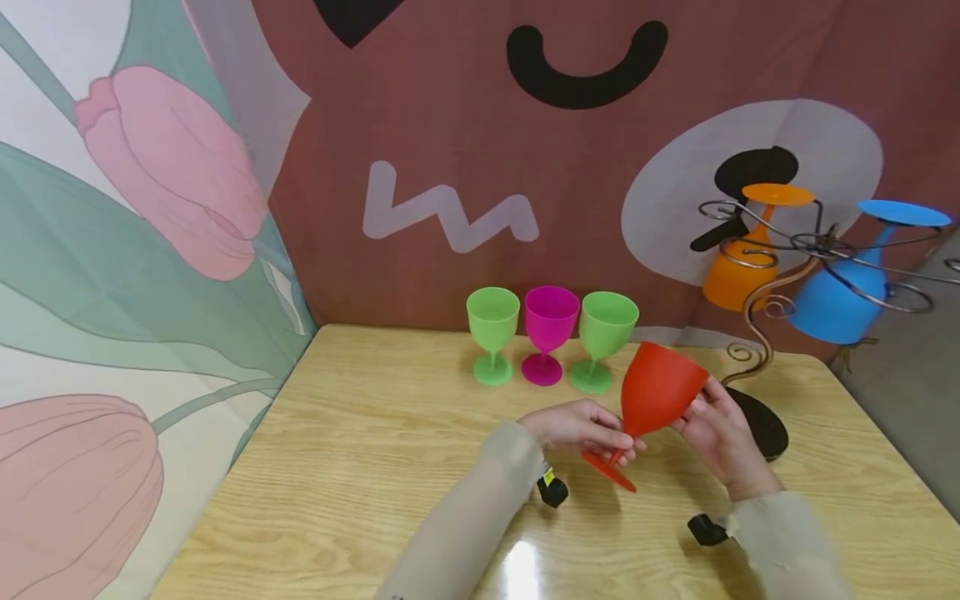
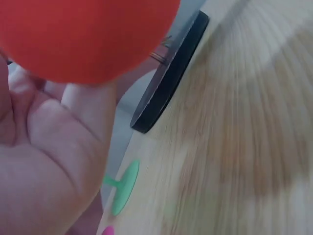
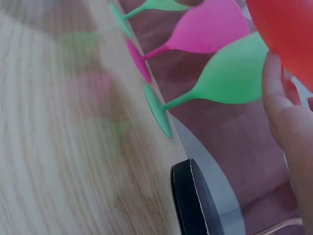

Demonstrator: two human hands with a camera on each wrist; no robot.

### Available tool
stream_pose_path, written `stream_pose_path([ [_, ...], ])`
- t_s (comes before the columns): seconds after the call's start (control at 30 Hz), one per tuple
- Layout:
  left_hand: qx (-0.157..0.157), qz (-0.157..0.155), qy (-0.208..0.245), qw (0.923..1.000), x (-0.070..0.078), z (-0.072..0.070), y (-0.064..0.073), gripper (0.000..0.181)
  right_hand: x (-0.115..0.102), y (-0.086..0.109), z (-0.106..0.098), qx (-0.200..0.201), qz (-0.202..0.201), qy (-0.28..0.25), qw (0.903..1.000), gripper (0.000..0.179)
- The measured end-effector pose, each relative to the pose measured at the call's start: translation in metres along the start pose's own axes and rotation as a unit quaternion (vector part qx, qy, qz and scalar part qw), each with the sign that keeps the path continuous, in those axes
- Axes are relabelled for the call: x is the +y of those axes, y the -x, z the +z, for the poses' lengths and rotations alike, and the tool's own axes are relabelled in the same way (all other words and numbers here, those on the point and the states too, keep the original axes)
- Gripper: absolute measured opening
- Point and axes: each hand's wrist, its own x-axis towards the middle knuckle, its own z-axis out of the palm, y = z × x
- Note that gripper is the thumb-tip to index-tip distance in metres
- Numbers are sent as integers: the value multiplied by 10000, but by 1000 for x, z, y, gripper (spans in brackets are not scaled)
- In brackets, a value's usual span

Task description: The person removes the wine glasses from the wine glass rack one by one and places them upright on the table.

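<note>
A red plastic goblet (image 1: 660,387) is held tilted above the table, its bowl leaning up and to the right. My left hand (image 1: 581,429) pinches its stem just under the bowl. At the bowl's rim, my right hand (image 1: 720,433) grips the right side with thumb and fingers. In the left wrist view the red bowl (image 2: 88,39) covers part of the left hand's fingers. The right wrist view catches the bowl's edge (image 3: 288,39) against the right hand's fingers.
Behind stand a green goblet (image 1: 492,321), a magenta goblet (image 1: 551,321) and another green goblet (image 1: 607,325), upright in a row. At right, a curled metal rack (image 1: 765,325) on a dark base (image 1: 761,425) carries an upside-down orange goblet (image 1: 731,279) and a blue one (image 1: 840,300).
</note>
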Motion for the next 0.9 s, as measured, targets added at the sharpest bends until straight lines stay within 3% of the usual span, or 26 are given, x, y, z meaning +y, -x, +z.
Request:
stream_pose_path([
  [0.07, 299, 26, -184, 9994, 0, -1, 2, 29, 2, 0, 4, -118, 189, 211, 9995, 50],
  [0.13, 662, 76, -434, 9968, -1, -2, 3, 25, 4, 0, 8, -172, 411, 739, 9963, 54],
  [0.23, 1004, 210, -995, 9897, -2, -5, 6, 21, 8, -2, 15, -99, 778, 1699, 9823, 57],
  [0.33, 1080, 315, -1452, 9830, -5, -10, 11, 20, 14, -6, 21, -32, 953, 2243, 9698, 61],
  [0.53, 1397, 375, -1687, 9750, -10, -24, 24, 29, 30, -17, 33, 106, 1021, 2874, 9523, 74],
  [0.67, 1776, 477, -2075, 9608, -12, -35, 34, 28, 46, -25, 45, 244, 1028, 3200, 9415, 82],
  [0.9, 2290, 420, -2826, 9305, -8, -49, 63, 24, 67, -41, 67, 128, 1022, 3286, 9388, 87],
])
